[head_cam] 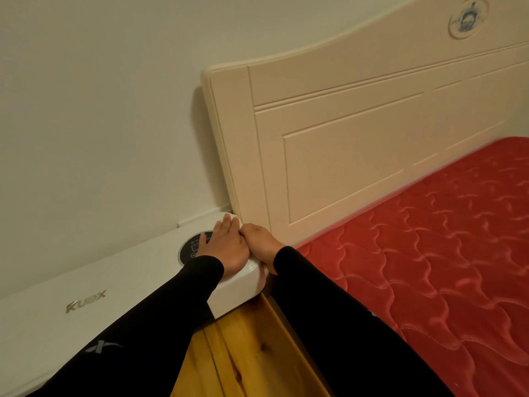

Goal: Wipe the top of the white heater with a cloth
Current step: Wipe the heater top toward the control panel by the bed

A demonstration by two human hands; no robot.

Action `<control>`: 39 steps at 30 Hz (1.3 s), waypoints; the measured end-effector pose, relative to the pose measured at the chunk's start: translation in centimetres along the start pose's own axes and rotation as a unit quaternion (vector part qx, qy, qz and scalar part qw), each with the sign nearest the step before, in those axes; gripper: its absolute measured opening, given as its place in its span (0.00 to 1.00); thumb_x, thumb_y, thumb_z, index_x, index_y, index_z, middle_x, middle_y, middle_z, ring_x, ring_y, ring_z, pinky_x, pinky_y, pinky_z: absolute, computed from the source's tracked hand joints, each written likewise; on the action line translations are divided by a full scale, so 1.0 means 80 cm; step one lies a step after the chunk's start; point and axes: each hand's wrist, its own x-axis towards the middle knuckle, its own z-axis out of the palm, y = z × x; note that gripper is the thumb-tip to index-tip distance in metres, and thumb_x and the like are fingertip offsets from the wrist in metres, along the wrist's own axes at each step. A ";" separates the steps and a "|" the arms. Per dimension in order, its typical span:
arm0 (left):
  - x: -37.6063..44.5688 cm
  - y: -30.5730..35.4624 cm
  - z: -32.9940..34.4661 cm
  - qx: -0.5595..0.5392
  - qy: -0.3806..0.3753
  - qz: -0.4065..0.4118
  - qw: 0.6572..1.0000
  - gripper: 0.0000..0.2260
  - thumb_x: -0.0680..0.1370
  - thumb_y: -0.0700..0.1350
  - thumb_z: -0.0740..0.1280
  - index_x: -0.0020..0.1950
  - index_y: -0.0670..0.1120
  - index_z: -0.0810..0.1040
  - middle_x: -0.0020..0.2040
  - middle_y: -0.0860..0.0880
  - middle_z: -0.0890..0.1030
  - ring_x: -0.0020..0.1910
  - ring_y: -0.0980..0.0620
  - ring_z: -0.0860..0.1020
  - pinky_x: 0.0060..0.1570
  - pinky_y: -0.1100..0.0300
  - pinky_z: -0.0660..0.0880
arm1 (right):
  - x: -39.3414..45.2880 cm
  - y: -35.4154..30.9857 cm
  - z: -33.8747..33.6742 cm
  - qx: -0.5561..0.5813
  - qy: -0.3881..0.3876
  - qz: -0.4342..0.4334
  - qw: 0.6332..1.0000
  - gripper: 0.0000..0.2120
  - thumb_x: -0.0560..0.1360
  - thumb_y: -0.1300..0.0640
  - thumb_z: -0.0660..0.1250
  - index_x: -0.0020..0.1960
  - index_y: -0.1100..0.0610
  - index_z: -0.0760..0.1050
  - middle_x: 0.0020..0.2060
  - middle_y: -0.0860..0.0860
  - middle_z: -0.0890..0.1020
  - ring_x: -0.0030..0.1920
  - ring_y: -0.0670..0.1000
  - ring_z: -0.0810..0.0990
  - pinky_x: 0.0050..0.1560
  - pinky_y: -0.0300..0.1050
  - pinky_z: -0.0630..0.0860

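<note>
One white heater runs along the wall from the lower left corner, its long top bare save for a silver logo well left of its right end and one round dark control panel near that end. The left hand lies flat on the heater's top at the right end, fingers straight and pointing toward the wall, partly covering the panel; under its fingertips a small white edge shows, which I take to be the cloth, one in number, though most of it is hidden beneath the palm. Just right of it, touching it at the knuckles, the right hand sits at the heater's right edge with fingers bent down over the end; whether they pinch the cloth or only brace the casing cannot be told. Two hands, two black sleeves, side by side. The step in hand looks to be the wiping itself, caught at the right end of the heater, close to the corner where one cream headboard meets the wall. Most of the top lies to the left of the hands, so the next move probably calls for a flat, pressing sweep leftward along the heater toward the logo, keeping the cloth spread under the palm and passing lightly over the panel. Right of the heater lie a strip of wooden floor and one red mattress.
</note>
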 end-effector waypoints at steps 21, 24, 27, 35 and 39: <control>-0.082 0.006 0.011 0.072 -0.005 0.067 0.995 0.30 0.83 0.54 0.51 0.81 0.53 0.39 0.82 0.49 0.39 0.80 0.48 0.42 0.76 0.38 0.44 | -0.101 0.022 0.031 -0.002 0.131 -0.046 0.990 0.23 0.85 0.51 0.51 0.78 0.57 0.62 0.75 0.56 0.69 0.74 0.55 0.68 0.71 0.44 0.62; -0.098 0.003 0.020 0.097 0.020 0.083 0.992 0.32 0.82 0.52 0.53 0.81 0.54 0.39 0.82 0.49 0.40 0.80 0.49 0.42 0.77 0.39 0.44 | -0.117 0.034 0.039 -0.014 0.147 -0.061 0.987 0.25 0.85 0.53 0.50 0.80 0.57 0.55 0.76 0.55 0.67 0.75 0.54 0.66 0.65 0.38 0.60; -0.112 -0.002 0.028 0.113 0.050 0.091 0.988 0.31 0.82 0.49 0.53 0.81 0.52 0.39 0.82 0.50 0.40 0.80 0.49 0.43 0.76 0.40 0.43 | -0.128 0.045 0.052 -0.039 0.156 -0.066 0.985 0.29 0.85 0.53 0.52 0.82 0.56 0.46 0.78 0.56 0.63 0.76 0.53 0.64 0.70 0.39 0.59; -0.147 -0.018 0.052 0.169 0.147 0.107 0.969 0.30 0.84 0.49 0.51 0.81 0.47 0.39 0.82 0.48 0.42 0.81 0.50 0.45 0.77 0.42 0.43 | -0.149 0.069 0.087 -0.097 0.176 -0.086 0.976 0.32 0.83 0.49 0.51 0.81 0.50 0.39 0.80 0.56 0.58 0.77 0.55 0.63 0.74 0.54 0.65; -0.159 -0.031 0.054 0.188 0.166 0.119 0.961 0.27 0.84 0.50 0.46 0.81 0.46 0.42 0.82 0.47 0.44 0.81 0.50 0.46 0.77 0.43 0.41 | -0.166 0.073 0.100 -0.106 0.167 -0.100 0.975 0.32 0.83 0.47 0.49 0.82 0.53 0.40 0.81 0.55 0.55 0.78 0.53 0.60 0.76 0.51 0.63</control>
